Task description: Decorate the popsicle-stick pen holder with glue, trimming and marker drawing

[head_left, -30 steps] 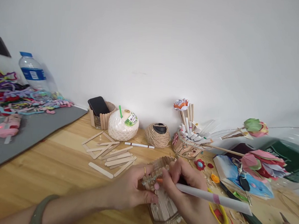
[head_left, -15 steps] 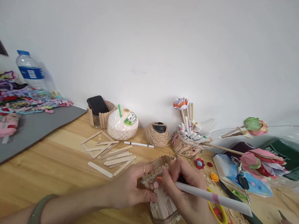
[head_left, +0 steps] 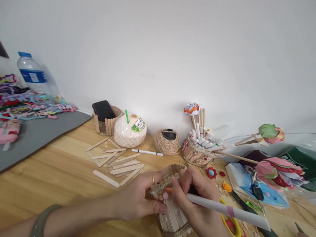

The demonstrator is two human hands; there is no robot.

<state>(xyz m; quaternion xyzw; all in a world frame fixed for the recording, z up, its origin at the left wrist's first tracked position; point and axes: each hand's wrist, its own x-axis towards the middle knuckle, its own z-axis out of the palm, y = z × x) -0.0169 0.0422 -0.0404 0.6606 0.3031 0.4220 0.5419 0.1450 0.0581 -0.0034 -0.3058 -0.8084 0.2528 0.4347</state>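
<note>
A basket made of wooden sticks point(head_left: 173, 216), trimmed with twine and small scalloped pieces, lies tilted on the wooden table in front of me. My left hand point(head_left: 139, 194) grips its left side, thumb on the stick wall. In my right hand point(head_left: 196, 193) is a white marker point(head_left: 230, 211) with a pink band, held like a pen. Its orange tip points at the basket wall, beside a small pink flower point(head_left: 165, 195). Whether the tip touches the wall is hard to tell.
Loose craft sticks point(head_left: 127, 167) lie behind my left hand. Farther back stand a phone holder point(head_left: 110, 126), a coconut point(head_left: 130, 132), a twine ball point(head_left: 166, 142) and a marker basket point(head_left: 195, 155). Yellow scissors point(head_left: 237, 230) and paper tulips point(head_left: 281, 172) are right; a pink glue gun point(head_left: 4, 134) is left.
Both hands keep the same hold on the basket and marker. The whole view has shifted very slightly, and the marker's rear end sits a little farther right and lower.
</note>
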